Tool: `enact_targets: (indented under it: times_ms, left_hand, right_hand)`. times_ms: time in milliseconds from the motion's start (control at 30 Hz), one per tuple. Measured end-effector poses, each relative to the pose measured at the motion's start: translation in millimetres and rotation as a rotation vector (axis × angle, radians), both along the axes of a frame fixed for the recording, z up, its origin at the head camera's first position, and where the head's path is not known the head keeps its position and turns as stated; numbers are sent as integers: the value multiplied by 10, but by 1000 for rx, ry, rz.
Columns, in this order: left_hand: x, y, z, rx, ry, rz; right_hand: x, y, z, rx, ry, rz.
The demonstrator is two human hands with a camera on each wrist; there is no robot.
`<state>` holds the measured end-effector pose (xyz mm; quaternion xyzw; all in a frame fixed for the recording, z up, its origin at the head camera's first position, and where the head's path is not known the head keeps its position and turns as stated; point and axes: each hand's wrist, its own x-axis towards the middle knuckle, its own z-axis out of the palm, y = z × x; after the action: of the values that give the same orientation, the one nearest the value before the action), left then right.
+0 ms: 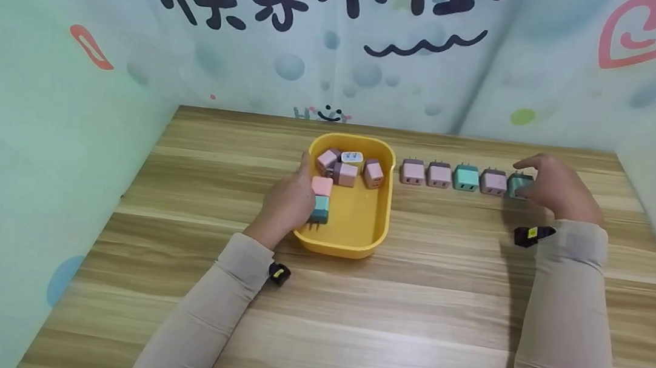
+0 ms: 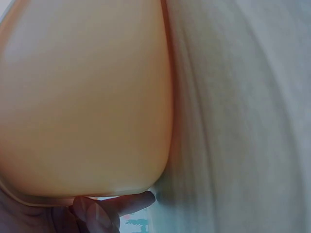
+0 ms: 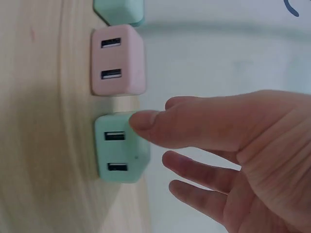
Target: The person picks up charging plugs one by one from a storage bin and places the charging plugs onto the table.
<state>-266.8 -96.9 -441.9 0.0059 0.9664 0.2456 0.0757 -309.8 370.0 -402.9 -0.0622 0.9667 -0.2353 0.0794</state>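
Note:
My left hand grips the left wall of a yellow plastic tub; in the left wrist view its fingers lie against the tub's outside. Inside the tub are several USB wall chargers, among them a pink-and-purple one and a teal one. At the right end of a row of chargers, my right hand is over a green charger. Its thumb lies at that charger's edge, while the other fingers spread apart behind it.
Leftward from that charger the row has a pink one, a green one and two more pink ones, USB ports facing me. The wood-grain table ends at a printed cloth backdrop behind the row.

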Motion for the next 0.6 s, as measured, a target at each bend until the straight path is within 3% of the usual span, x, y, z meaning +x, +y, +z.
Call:
enact_targets:
  times_ms: [600]
  left_hand:
    - [30, 12, 20, -12, 6, 2]
  right_hand:
    - [188, -273, 402, 33, 180, 44]
